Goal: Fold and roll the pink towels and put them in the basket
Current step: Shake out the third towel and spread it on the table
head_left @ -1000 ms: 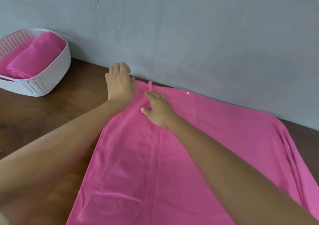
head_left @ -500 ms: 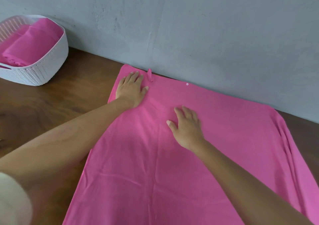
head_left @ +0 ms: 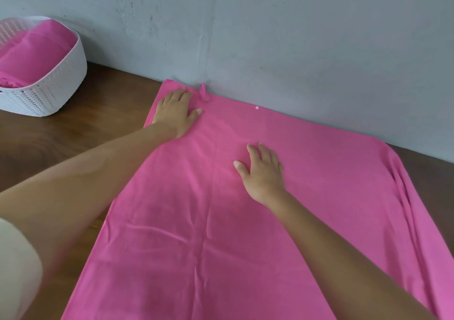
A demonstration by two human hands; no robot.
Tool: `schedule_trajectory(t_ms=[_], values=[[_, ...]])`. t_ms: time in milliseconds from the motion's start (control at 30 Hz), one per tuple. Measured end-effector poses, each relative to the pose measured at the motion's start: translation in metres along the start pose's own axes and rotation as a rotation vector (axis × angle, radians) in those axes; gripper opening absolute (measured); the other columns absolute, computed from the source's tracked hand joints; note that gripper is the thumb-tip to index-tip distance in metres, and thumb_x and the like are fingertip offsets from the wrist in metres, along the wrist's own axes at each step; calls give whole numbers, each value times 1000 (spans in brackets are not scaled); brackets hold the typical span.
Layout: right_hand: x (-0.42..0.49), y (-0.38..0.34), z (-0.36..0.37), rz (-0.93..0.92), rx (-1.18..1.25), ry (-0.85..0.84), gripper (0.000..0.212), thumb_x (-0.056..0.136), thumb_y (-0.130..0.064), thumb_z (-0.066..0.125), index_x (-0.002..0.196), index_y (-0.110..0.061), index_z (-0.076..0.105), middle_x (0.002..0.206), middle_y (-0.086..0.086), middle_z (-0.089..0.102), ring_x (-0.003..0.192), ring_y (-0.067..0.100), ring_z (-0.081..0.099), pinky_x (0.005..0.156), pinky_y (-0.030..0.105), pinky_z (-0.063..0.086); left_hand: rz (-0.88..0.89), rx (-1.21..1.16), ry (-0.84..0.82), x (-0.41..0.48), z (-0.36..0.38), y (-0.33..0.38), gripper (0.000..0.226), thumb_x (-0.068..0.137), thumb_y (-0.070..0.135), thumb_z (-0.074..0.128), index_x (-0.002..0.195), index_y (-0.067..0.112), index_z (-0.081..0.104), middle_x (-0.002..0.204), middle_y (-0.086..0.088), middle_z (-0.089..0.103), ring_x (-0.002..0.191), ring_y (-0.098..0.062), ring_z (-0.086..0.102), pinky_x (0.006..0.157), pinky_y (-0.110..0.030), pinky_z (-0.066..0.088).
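Note:
A large pink towel (head_left: 319,196) lies spread flat on the wooden table (head_left: 86,142), its far edge against the wall. A small hanging loop (head_left: 203,93) sticks up at that far edge. My left hand (head_left: 175,112) presses flat on the towel's far left corner, fingers straight. My right hand (head_left: 262,172) rests flat on the towel near its middle, fingers spread. A white woven basket (head_left: 59,86) stands at the far left and holds pink towels (head_left: 34,54).
A grey wall (head_left: 294,37) runs along the table's back edge. The towel's right edge (head_left: 403,196) is bunched into folds. Bare brown wood shows between the basket and the towel.
My left hand went from the bare table onto the towel's far left corner. My right hand slid back from the far edge by the loop toward the towel's middle.

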State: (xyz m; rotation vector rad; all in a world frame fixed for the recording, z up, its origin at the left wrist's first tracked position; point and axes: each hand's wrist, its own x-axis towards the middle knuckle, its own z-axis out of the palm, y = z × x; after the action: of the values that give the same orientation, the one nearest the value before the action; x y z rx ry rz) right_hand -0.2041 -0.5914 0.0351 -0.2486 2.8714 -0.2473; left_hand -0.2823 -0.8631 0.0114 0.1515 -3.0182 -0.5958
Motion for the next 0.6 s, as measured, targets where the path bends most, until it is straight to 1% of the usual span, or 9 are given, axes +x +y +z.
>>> schedule_trajectory(t_ms=[67, 167, 367, 500, 600], values=[[-10, 9, -1, -28, 14, 52, 65, 104, -55, 36, 157, -21, 25, 166, 5, 20, 152, 27, 12, 124, 46, 17, 7, -9, 34, -12, -4, 3, 59, 102, 48, 46, 147, 10, 44, 152, -16, 44, 141, -37, 38, 117, -53, 30], [-32, 25, -2, -58, 49, 83, 61, 104, -50, 41, 155, -18, 31, 160, 1, 32, 149, 22, 19, 121, 42, 24, 35, 4, 53, -34, -5, 14, 53, 102, 45, 49, 143, 12, 49, 146, -15, 48, 137, -37, 41, 113, -54, 34], [-91, 72, -5, -120, 69, 99, 58, 105, -48, 40, 154, -19, 34, 157, -2, 35, 148, 19, 23, 122, 40, 25, 121, -32, 78, -85, -4, 60, 44, 101, 40, 55, 137, 15, 54, 141, -12, 52, 133, -35, 43, 110, -53, 35], [-137, 108, -9, -140, 122, 133, 54, 105, -47, 39, 153, -21, 36, 156, -6, 36, 146, 13, 25, 122, 34, 24, 200, -72, 101, -126, 5, 101, 38, 99, 35, 57, 131, 13, 59, 131, -10, 58, 123, -35, 52, 106, -51, 41], [-170, 137, -9, -153, 144, 155, 53, 105, -47, 39, 152, -23, 37, 155, -8, 37, 145, 10, 25, 122, 32, 24, 240, -116, 104, -163, 20, 137, 37, 98, 37, 55, 127, 15, 59, 127, -6, 59, 119, -30, 54, 103, -51, 44]])
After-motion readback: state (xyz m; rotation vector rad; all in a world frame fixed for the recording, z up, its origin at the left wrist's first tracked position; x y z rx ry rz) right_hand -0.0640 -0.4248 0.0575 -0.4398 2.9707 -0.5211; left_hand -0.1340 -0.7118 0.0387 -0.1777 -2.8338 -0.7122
